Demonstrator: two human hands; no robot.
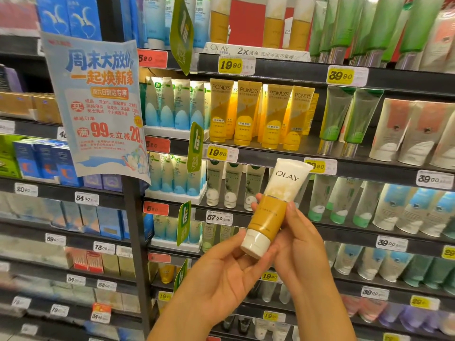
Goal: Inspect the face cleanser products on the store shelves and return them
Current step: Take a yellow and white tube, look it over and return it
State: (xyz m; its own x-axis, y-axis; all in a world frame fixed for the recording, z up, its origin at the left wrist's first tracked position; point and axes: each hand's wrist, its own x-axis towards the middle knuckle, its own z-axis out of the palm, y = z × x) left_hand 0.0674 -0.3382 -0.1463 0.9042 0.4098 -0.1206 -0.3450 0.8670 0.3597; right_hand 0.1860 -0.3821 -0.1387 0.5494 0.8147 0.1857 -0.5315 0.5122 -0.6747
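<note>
**Olay tube out of the shelf and under inspection, return not yet made**

From where I stood, the job looked to be in its middle stretch. The person had an Olay cleanser tube (275, 207) off the shelves and held up in front of the display, front label facing them, so the looking-over part was under way. The putting-back part was not done: the tube was clear of every shelf, hanging in the air before the rows of green-and-white tubes (227, 185), below the yellow Pond's tubes (261, 114). More Olay tubes of the same white-and-gold kind (272, 23) stood on the top shelf, which I took to be where this one belonged, well above the hands. Whether other products had been checked I could not tell.

The tube stood nearly upright, tilted a little to the right, white cap down and crimped end up. The right hand (299, 244) held it round the gold lower body, thumb on the right edge of the front and fingertips (256, 205) curling round from behind on the left side. The left hand (222, 271) came up from below with its palm turned up, fingers loosely bent; its thumb and forefinger met the white cap (254, 244), steadying it in a light pinch rather than bearing the weight. A blue sale poster (98, 104) hung to the left.
</note>
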